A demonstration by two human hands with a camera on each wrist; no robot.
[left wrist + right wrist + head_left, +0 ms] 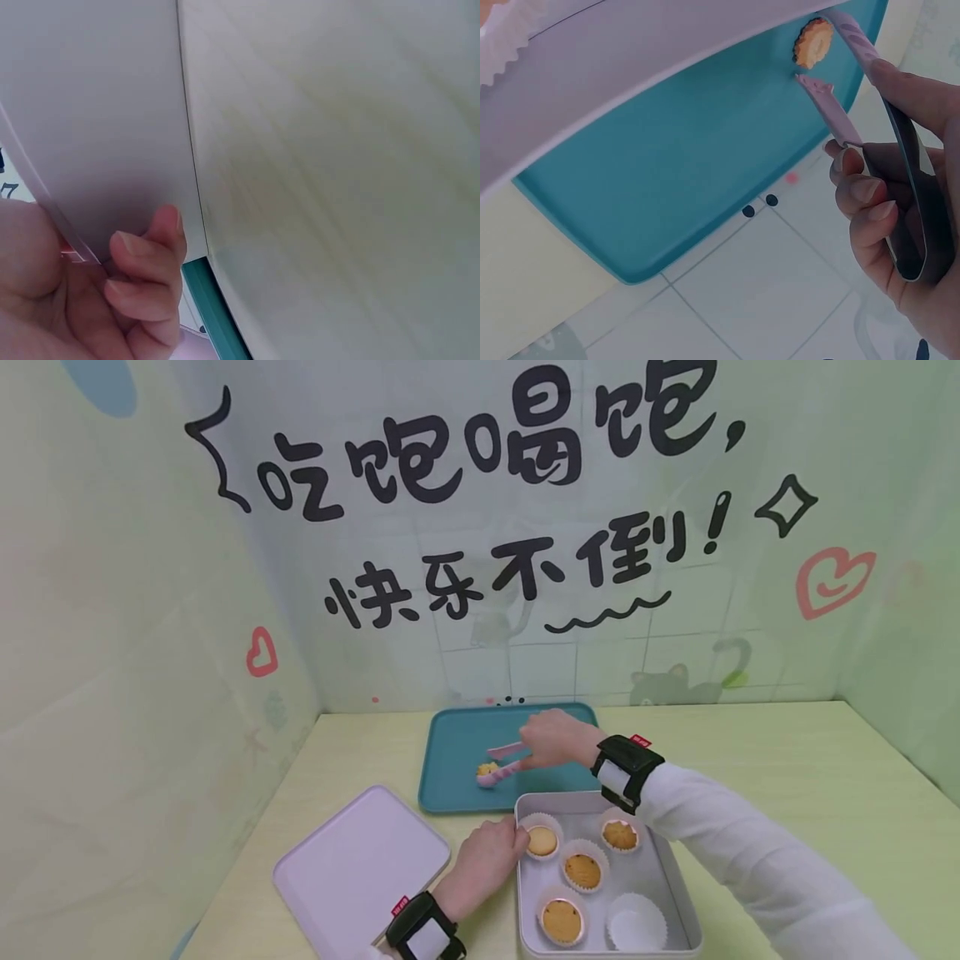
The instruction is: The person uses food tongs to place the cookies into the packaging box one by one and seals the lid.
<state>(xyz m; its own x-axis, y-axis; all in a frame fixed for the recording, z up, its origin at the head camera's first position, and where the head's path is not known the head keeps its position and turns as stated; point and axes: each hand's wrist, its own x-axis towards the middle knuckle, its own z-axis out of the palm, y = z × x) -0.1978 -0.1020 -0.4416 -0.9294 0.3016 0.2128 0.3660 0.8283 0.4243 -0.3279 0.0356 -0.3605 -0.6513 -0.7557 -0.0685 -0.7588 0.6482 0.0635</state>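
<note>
My right hand (555, 739) holds pink-tipped tongs (834, 112) over the teal tray (453, 752). The tongs' arms stand apart, and one round scalloped cookie (813, 43) lies on the tray between their tips, closer to one arm. Fingers and thumb lie on either side of the tongs' metal body in the right wrist view. At the near tin's far left corner, my left hand (487, 860) grips the wall of the lilac rectangular tin (686, 902); its curled fingers (146, 259) show against the wall in the left wrist view.
Inside the tin stand several paper cups with cookies (582, 871) and an empty white paper cup (636, 922). A flat lilac lid (360, 868) lies left of the tin on the pale wooden table (787, 777). Printed cloth walls (480, 668) rise at the back and sides.
</note>
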